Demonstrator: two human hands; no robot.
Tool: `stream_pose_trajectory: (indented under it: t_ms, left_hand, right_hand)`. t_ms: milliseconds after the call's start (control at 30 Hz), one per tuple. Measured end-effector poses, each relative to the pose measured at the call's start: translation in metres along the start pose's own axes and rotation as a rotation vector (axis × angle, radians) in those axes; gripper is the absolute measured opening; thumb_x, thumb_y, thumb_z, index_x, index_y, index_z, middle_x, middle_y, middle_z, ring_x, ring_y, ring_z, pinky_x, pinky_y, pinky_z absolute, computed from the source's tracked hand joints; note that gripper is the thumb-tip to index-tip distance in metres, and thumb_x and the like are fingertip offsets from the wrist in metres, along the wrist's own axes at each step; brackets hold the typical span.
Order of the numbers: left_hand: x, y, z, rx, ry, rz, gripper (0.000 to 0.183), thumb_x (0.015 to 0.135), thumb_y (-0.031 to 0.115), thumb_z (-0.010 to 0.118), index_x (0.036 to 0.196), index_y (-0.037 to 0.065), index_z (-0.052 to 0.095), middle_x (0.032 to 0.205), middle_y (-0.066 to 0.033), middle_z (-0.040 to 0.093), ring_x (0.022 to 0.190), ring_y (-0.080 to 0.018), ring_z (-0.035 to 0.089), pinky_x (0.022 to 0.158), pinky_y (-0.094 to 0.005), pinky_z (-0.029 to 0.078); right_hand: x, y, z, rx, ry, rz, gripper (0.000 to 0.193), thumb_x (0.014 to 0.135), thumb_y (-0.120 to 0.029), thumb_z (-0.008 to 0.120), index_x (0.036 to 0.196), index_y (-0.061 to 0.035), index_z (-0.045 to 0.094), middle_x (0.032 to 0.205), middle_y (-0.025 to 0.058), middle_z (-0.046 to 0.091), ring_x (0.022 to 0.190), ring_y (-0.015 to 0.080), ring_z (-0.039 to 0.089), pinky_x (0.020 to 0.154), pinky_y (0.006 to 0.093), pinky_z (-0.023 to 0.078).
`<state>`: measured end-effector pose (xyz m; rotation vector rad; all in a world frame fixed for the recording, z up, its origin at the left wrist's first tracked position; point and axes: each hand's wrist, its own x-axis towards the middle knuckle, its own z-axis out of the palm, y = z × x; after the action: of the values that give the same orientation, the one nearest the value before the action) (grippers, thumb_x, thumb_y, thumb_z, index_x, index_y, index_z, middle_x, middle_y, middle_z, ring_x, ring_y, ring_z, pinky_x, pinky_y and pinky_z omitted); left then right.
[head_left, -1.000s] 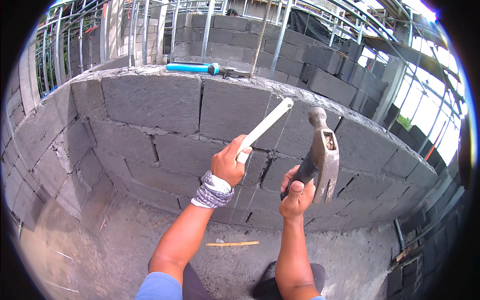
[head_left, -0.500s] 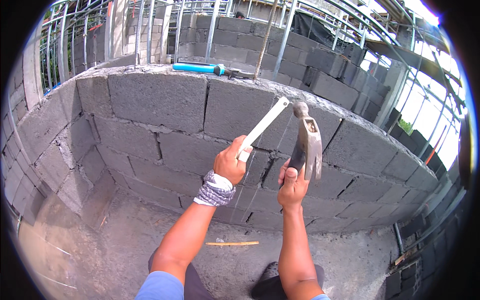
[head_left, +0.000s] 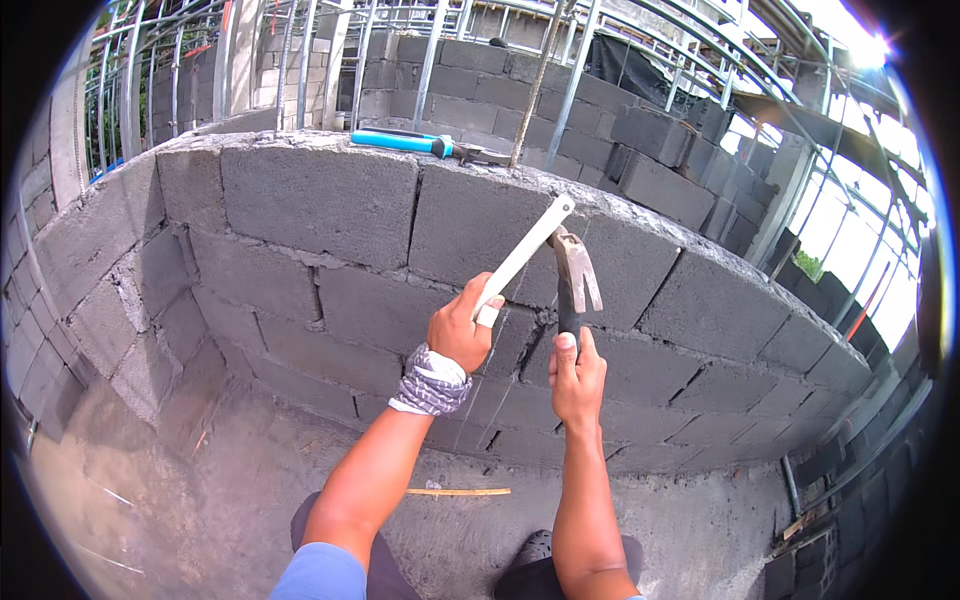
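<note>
My left hand (head_left: 461, 330), a patterned cloth wrapped at its wrist, is closed round a pale, narrow strip (head_left: 530, 245) with a rivet at its upper end, which looks like a folded rule. The strip slants up to the right in front of the grey block wall (head_left: 318, 205). My right hand (head_left: 578, 375) grips the dark handle of a claw hammer (head_left: 576, 270), thumb along the handle. The hammer's head is close beside the strip's upper part, its claw toward me; whether its striking face touches wall or strip is hidden.
Blue-handled pliers (head_left: 415, 144) lie on the wall's top, next to an upright rebar (head_left: 538, 85). Metal poles (head_left: 432, 60) rise behind it. A thin wooden stick (head_left: 460, 492) lies on the concrete floor (head_left: 250, 500) near my feet.
The hammer has swung left and a little down, its head now close to the strip. My left hand and the strip have hardly moved.
</note>
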<state>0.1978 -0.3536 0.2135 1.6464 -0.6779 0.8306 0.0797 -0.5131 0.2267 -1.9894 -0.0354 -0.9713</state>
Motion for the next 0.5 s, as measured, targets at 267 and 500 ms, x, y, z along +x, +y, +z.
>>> stream_pose_trajectory:
  t_ms: [267,500]
  left_hand:
    - [-0.009,-0.005,-0.007,0.127,-0.034,0.066,0.038,0.101,0.019,0.069,0.138,0.013,0.062,0.107,-0.0203,0.077,0.095,-0.0429,0.076,0.074,-0.0470,0.061]
    - [-0.013,-0.006,-0.004,0.129,-0.045,0.067,0.038,0.101,0.020,0.069,0.138,0.014,0.062,0.112,-0.0191,0.077,0.095,-0.0434,0.076,0.075,-0.0480,0.060]
  right_hand:
    - [-0.022,0.008,0.006,0.272,0.105,-0.182,0.067,0.106,-0.070,0.048,0.105,-0.0033,0.058,0.071,0.0021,0.054,0.058,0.0096,0.052,0.050,0.0261,0.039]
    - [-0.021,0.009,0.007,0.374,0.120,-0.234,0.080,0.100,-0.081,0.042,0.102,-0.0022,0.056,0.075,0.0038,0.052,0.061,0.0106,0.050,0.052,0.0257,0.040]
